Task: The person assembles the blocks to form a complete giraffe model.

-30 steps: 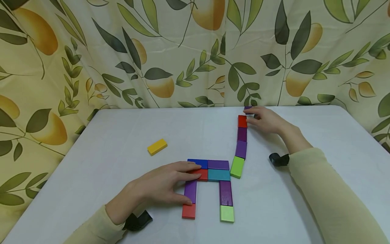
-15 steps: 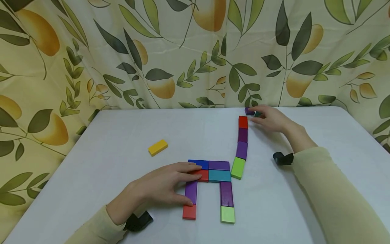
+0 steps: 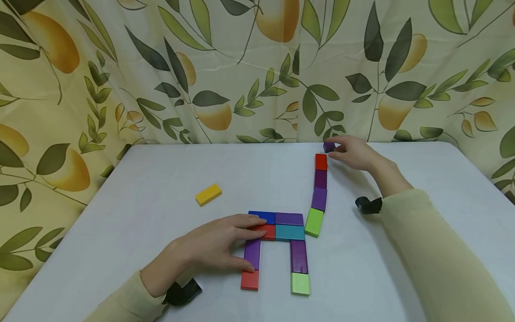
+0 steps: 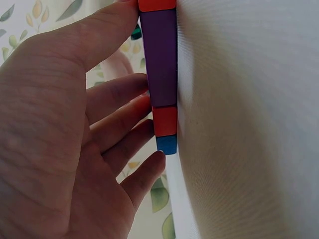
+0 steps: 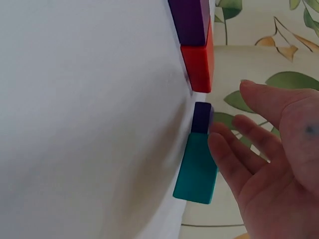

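Observation:
My left hand (image 3: 209, 243) rests on the flat block figure, fingertips on the blue block (image 3: 257, 216) and the red block (image 3: 268, 232), thumb by the lower-left purple block (image 3: 252, 256). Its fingers are loosely spread. At the far edge, my right hand (image 3: 356, 154) reaches to a small purple block (image 3: 329, 147) just beyond the column's red end block (image 3: 321, 162). In the right wrist view, its fingertips touch or nearly touch a teal block (image 5: 197, 169) adjoining that purple block; the thumb stands apart. The head view hides this teal block behind the hand.
A yellow block (image 3: 208, 194) lies alone on the white table (image 3: 161, 172), left of the figure. The curved column runs down to a light green block (image 3: 314, 222) beside the teal body block (image 3: 290, 232). A patterned cloth (image 3: 257, 71) hangs behind the table's far edge.
At the far edge the small purple block has turned and shifted slightly. The teal block, partly visible half a second ago, is now behind my right hand in the head view. My left hand stays put.

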